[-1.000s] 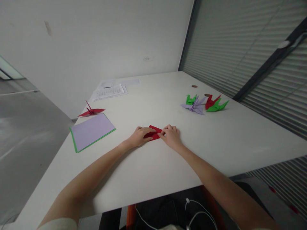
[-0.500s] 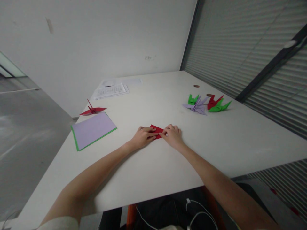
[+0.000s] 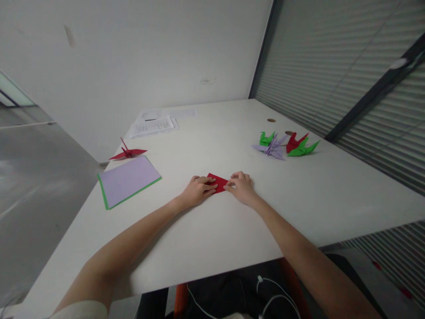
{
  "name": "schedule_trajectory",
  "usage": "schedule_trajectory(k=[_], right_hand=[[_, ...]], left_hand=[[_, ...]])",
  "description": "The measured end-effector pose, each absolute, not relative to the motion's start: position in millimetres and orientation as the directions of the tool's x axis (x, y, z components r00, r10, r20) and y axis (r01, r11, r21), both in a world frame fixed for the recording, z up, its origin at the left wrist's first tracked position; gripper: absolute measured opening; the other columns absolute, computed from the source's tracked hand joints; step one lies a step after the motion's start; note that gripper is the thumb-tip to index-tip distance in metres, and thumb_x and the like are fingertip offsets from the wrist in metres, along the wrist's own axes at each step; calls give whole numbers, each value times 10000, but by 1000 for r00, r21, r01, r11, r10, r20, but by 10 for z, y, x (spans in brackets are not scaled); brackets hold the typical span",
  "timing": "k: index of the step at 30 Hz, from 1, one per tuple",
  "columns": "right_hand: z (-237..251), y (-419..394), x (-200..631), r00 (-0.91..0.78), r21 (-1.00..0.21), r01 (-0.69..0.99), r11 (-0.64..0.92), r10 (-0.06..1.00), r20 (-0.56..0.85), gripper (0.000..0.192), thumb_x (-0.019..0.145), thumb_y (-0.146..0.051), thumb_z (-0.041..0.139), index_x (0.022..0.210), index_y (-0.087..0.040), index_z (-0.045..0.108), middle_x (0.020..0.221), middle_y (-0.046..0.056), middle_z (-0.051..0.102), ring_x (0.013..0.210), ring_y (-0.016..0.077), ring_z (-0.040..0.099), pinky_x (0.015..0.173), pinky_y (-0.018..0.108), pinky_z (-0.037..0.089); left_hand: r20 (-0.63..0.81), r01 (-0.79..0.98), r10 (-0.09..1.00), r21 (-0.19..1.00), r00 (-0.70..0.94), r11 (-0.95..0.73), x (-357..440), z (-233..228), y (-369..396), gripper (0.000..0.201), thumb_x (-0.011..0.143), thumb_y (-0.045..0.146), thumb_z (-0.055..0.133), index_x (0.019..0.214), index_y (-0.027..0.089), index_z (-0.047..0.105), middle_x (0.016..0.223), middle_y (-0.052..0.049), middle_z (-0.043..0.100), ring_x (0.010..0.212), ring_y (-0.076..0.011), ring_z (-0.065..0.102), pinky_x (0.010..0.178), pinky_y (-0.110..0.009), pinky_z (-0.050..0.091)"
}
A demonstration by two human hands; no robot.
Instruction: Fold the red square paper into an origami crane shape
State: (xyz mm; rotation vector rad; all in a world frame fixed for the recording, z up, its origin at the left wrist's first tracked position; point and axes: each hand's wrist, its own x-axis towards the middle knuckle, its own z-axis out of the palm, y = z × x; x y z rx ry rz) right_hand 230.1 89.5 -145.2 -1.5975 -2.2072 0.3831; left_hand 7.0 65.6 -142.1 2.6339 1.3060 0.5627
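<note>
A small piece of folded red paper (image 3: 219, 182) lies on the white table between my hands. My left hand (image 3: 198, 189) rests over its left part, fingers stretched out and slightly apart, pressing it down. At the paper's right corner, the thumb and fingertips of my right hand (image 3: 241, 187) are pinched together on the edge. The fingers of both hands cover parts of the paper, so its exact folds are hard to make out.
Left of my hands lies a stack of purple and green paper sheets (image 3: 129, 179), with a red paper crane (image 3: 128, 153) behind it. Printed sheets (image 3: 153, 126) lie at the back left. Several folded cranes, including a purple crane (image 3: 274, 149), sit at the right.
My right hand has slid a little to the right along the red paper towards its corner, uncovering more of the middle. My left hand has stayed in place.
</note>
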Motion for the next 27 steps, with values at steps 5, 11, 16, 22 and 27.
schedule_trajectory(k=[5,11,16,22,27], right_hand=[[-1410,816,2258,-255,-387,865,318,945,206,190,851,-380,629,752,-249,725,1113,82,515,1078,284,422,897,436,343],[-1393,806,2241,-180,-420,872,253,962,206,181,795,-407,696,705,-253,728,1121,83,496,1107,306,407,920,468,332],[-1454,873,2294,-154,-451,863,228,969,195,261,772,-478,706,650,-248,720,1155,91,483,1142,335,389,930,509,323],[-1464,875,2293,-186,-456,847,273,956,227,207,773,-416,722,668,-239,701,1120,85,546,1091,317,439,890,494,347],[-1334,798,2262,-486,-418,682,600,799,355,118,876,-244,612,905,-246,726,932,54,646,939,217,537,866,400,368]], left_hand=[[270,735,785,278,558,-618,65,-1419,657,236,953,345,536,1100,281,708,1287,-59,630,1171,-223,581,951,-427,403],[286,731,777,272,560,-626,53,-1447,673,246,954,354,533,1122,278,696,1287,-57,629,1172,-222,582,943,-426,406],[274,735,780,267,562,-623,55,-1439,670,245,957,356,527,1118,284,697,1293,-57,624,1178,-225,575,942,-429,403],[282,733,781,275,557,-622,48,-1444,672,247,954,356,530,1131,298,692,1287,-51,618,1166,-226,569,952,-433,397],[306,772,804,250,511,-585,59,-1445,657,253,947,363,530,1106,280,709,1231,-66,626,1102,-240,576,928,-431,410]])
